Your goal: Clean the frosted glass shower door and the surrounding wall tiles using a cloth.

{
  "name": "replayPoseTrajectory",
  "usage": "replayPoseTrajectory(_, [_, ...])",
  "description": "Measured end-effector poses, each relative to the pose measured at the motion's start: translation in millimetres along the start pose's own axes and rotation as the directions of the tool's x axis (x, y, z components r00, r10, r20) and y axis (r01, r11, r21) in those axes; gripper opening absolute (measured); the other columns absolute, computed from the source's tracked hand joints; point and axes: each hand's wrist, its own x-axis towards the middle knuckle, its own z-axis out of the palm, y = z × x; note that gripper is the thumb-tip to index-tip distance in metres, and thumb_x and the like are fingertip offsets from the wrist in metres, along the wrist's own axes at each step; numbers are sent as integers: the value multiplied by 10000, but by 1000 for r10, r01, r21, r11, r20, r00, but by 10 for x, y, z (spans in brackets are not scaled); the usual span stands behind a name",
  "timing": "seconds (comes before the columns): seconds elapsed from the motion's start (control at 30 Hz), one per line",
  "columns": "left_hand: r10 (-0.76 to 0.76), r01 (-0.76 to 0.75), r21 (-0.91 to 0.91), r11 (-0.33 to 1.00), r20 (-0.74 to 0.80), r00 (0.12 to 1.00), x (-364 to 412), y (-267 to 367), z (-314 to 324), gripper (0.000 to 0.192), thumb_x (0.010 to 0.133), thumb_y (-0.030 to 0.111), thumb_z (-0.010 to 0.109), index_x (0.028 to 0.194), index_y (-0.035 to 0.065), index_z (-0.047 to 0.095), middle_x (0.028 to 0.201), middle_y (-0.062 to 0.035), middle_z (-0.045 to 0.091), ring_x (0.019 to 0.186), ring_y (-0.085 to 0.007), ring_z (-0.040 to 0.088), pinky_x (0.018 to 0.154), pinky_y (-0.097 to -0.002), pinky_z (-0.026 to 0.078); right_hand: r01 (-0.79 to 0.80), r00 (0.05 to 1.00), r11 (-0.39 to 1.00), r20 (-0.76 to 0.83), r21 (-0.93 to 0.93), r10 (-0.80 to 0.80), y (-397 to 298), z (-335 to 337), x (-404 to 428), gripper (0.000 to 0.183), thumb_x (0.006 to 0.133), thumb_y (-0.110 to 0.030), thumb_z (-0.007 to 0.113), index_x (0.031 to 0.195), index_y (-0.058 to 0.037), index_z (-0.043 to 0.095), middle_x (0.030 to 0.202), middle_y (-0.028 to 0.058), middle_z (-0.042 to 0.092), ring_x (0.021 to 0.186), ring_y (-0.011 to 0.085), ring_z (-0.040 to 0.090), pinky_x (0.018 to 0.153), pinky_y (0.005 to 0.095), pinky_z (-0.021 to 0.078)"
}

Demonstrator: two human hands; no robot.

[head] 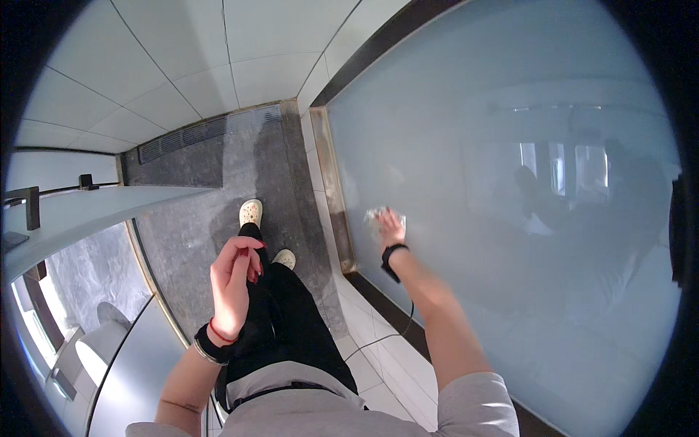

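My right hand [391,228] presses a pale, crumpled cloth or wipe [377,218] against a large frosted glass panel [464,180]; the fingers lie spread over it and the material shows at both sides of the hand. A black band is round that wrist. My left hand [235,267] hangs in the air before my legs, away from the glass, with its fingers curled loosely. No object shows in it, though the inside of the palm is partly hidden. Reflections of bright windows show on the glass.
Dark metal frame [349,240] edges the glass. Grey floor [180,240] lies under my feet, with a drain grate [185,139] by the tiled wall [180,49]. On the left stand a glass door with a dark handle [33,207] and a white toilet [101,349]. A thin cable [382,338] crosses the tiles.
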Motion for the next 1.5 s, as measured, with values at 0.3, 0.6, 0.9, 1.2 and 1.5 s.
replayPoseTrajectory(0.3, [4, -2, 95, 995, -18, 1000, 156, 80, -149, 218, 935, 12, 378, 984, 4, 590, 686, -1, 500, 611, -63, 440, 576, -199, 361, -300, 929, 885, -101, 355, 355, 2562, -1119, 427, 527, 948, -367, 336, 1464, -270, 288, 1576, -20, 68, 1451, 202, 7, 1139, 482, -83])
replayPoseTrajectory(0.6, [-109, 117, 226, 967, -52, 993, 540, 39, -374, 237, 926, -3, 390, 989, 25, 617, 670, 8, 530, 583, -50, 436, 538, -193, 348, -305, 925, 895, -122, 324, 360, 3057, -1589, 1177, 522, 966, -341, 312, 1474, -225, 271, 1575, -27, 66, 1449, 222, -4, 1118, 521, -125])
replayPoseTrajectory(0.9, [-132, 146, 211, 966, -79, 988, 731, -311, -438, 219, 950, 64, 389, 959, 24, 604, 626, 19, 455, 552, -59, 385, 513, -199, 298, -98, 990, 975, -76, 202, 115, 1134, -1000, 1651, 625, 915, -483, 369, 1479, -241, 249, 1574, 59, 42, 1440, 322, -30, 1102, 595, -107])
replayPoseTrajectory(1.2, [-201, 196, 149, 969, 23, 979, 516, -479, -285, 216, 937, 6, 404, 975, 22, 616, 652, 16, 478, 579, -49, 403, 542, -199, 326, 138, 984, 935, 61, 325, -166, -1227, 275, 215, 573, 957, -317, 275, 1473, -74, 221, 1561, 46, 139, 1442, 286, 16, 1166, 456, -50])
replayPoseTrajectory(1.5, [-164, 150, 82, 985, 203, 965, 421, -469, 54, 221, 913, -20, 397, 982, 5, 605, 662, -1, 483, 602, -72, 435, 578, -215, 366, -53, 995, 853, -49, 520, 92, -48, -165, -630, 601, 936, -295, 349, 1456, -11, 243, 1559, 89, 121, 1439, 271, 54, 1167, 425, 17])
